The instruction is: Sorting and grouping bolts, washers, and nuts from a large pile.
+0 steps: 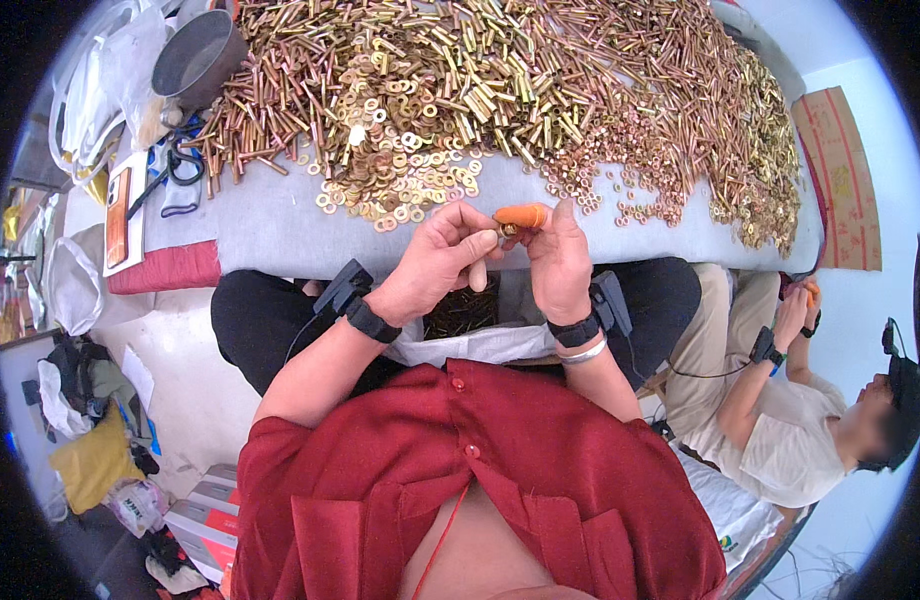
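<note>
Close together over the table's near edge, both hands meet at a small gold-coloured metal part (507,230); its exact kind is too small to tell. My left hand (445,250) is closed, pinching it between thumb and forefinger. My right hand (558,262) is also closed on it from the other side, with an orange finger cot (521,215) over one fingertip. Past the hands lie a pile of flat washers (395,185), small copper-coloured nuts (635,180) and a large heap of metal sleeves or tubes (460,80).
Below my hands, between my legs, an open white sack (470,345) holds dark metal pieces. A dark bowl (200,60), a phone (120,215) and a blue-black cord (185,165) are at the table's left. A co-worker (780,430) sits at the right, near a cardboard sheet (840,185).
</note>
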The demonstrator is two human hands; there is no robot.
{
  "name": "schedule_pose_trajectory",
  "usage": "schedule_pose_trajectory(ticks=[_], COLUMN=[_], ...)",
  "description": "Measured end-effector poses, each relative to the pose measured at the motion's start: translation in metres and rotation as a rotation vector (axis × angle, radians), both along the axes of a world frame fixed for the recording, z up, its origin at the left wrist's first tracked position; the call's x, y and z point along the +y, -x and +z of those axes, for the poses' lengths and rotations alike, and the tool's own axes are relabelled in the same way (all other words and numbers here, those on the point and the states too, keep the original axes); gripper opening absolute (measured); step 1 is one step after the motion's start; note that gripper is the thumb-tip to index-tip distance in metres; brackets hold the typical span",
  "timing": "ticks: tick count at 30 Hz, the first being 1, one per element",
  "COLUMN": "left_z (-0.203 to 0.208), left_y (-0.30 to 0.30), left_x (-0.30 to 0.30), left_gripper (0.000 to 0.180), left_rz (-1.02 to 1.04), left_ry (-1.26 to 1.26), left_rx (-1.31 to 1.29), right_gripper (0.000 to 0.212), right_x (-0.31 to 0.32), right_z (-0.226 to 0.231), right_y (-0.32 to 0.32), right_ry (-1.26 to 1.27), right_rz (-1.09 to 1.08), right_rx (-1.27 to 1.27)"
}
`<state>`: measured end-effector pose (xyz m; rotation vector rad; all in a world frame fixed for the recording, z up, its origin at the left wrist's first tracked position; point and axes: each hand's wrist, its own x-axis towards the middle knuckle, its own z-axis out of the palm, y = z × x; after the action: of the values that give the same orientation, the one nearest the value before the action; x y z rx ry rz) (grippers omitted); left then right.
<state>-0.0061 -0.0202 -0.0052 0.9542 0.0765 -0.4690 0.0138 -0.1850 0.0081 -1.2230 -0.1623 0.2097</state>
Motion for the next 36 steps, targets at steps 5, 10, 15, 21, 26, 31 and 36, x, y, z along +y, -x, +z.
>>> schedule_pose_trajectory(ticks=[5,10,15,21,26,31,36], left_z=[0.0,-0.001,0.021,0.024,0.014,0.01,0.012], left_y=[-0.009,-0.01,-0.008,-0.007,-0.005,-0.01,-0.009], left_x=[0.015,0.018,0.025,0.021,0.022,0.023,0.025], left_gripper=[0.012,0.011,0.086,0.092,0.094,0.037,0.022], left_rz=[0.093,-0.077,-0.1,-0.074,-0.089,-0.084,-0.096], left_ry=[-0.006,-0.168,-0.308,-0.225,-0.338,-0.415,-0.314], left_rx=[0.005,-0.047,-0.097,-0.092,-0.158,-0.024,-0.01], right_gripper=[0.057,0.047,0.026,0.013,0.012,0.015,0.017], right_x=[-0.009,-0.008,-0.003,0.025,0.037,0.019,0.01], right_z=[-0.005,-0.012,-0.005,0.008,0.001,-0.003,-0.003], right_y=[0.003,0.002,0.0,0.012,0.018,0.002,-0.029], right_ry=[0.26,0.127,0.304,0.818,0.893,0.45,0.688], right_rz=[0.102,-0.046,-0.283,-0.1,-0.039,-0.058,-0.103], right_rx=[-0.09,0.028,0.021,-0.47,-0.54,-0.068,-0.275])
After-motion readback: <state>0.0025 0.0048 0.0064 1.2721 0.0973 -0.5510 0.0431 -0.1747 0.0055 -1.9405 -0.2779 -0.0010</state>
